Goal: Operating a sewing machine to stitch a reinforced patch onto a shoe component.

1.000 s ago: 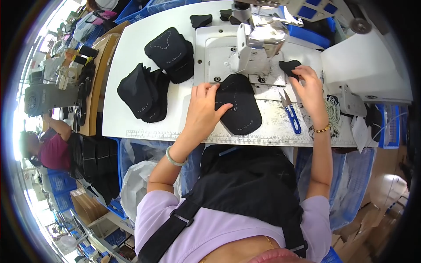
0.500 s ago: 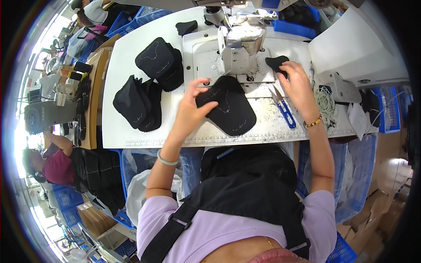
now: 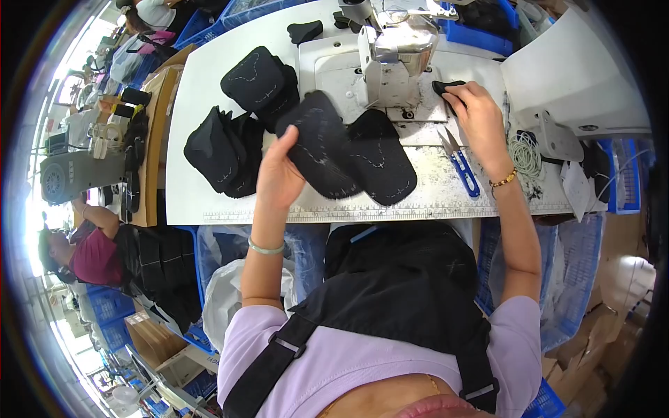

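My left hand (image 3: pixel 280 174) is closed on a black fabric panel (image 3: pixel 322 150) with white marking lines, thumb on top. The panel is raised and tilted, slightly blurred, and overlaps the edge of a second black panel (image 3: pixel 385 164) lying on the table in front of the sewing machine (image 3: pixel 394 63). To the right of the machine, my right hand (image 3: pixel 481 118) pinches a small black curved piece (image 3: pixel 446 87), partly covered by the fingers. Below that hand, blue-handled thread snips (image 3: pixel 462 167) rest on the table, blades pointing away from me.
Two stacks of black panels, a far one (image 3: pixel 254 76) and a nearer one (image 3: pixel 216 153), occupy the left of the table. Small black pieces (image 3: pixel 304 31) lie at the back. A coil of pale cord (image 3: pixel 524 155) sits at right. A ruler strip (image 3: pixel 313 214) lines the front edge.
My left hand has lifted one black panel and drawn it left, showing a similar panel beneath. My right hand stays at the small black piece. The whole view has shifted slightly.
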Available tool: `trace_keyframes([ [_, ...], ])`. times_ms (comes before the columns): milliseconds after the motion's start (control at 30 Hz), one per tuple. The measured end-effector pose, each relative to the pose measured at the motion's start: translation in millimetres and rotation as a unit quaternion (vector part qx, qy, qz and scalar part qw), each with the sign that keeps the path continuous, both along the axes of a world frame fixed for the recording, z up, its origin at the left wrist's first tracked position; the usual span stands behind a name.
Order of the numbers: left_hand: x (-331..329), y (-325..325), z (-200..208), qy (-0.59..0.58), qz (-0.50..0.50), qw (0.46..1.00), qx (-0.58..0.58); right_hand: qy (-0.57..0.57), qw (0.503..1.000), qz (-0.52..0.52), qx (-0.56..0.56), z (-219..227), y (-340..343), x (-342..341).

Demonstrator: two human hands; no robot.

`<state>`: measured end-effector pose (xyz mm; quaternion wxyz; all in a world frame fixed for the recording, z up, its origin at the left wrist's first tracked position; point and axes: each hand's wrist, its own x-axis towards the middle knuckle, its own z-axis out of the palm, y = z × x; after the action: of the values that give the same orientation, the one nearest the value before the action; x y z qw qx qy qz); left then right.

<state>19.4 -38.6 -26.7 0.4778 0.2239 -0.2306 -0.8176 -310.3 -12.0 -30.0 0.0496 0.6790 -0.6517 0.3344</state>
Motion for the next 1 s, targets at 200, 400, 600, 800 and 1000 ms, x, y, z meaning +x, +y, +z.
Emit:
trace_keyframes([
  [200,-55,35,18,-0.179,-0.033,0.983,-0.037,0.063,0.988,-0.016,-0.137,27,15,26],
  [400,-83,49,42,-0.072,-0.009,0.996,-0.056,0.078,0.947,0.140,-0.280,44,52,99],
  [600,-94,52,48,-0.119,0.029,0.984,-0.128,0.059,0.948,0.164,-0.266,41,52,95],
  [800,-91,39,53,-0.200,0.063,0.952,-0.225,-0.564,0.813,0.147,-0.015,53,48,87],
  [1000,-88,31,59,-0.216,0.048,0.946,-0.237,-0.582,0.795,0.153,0.071,56,42,87],
])
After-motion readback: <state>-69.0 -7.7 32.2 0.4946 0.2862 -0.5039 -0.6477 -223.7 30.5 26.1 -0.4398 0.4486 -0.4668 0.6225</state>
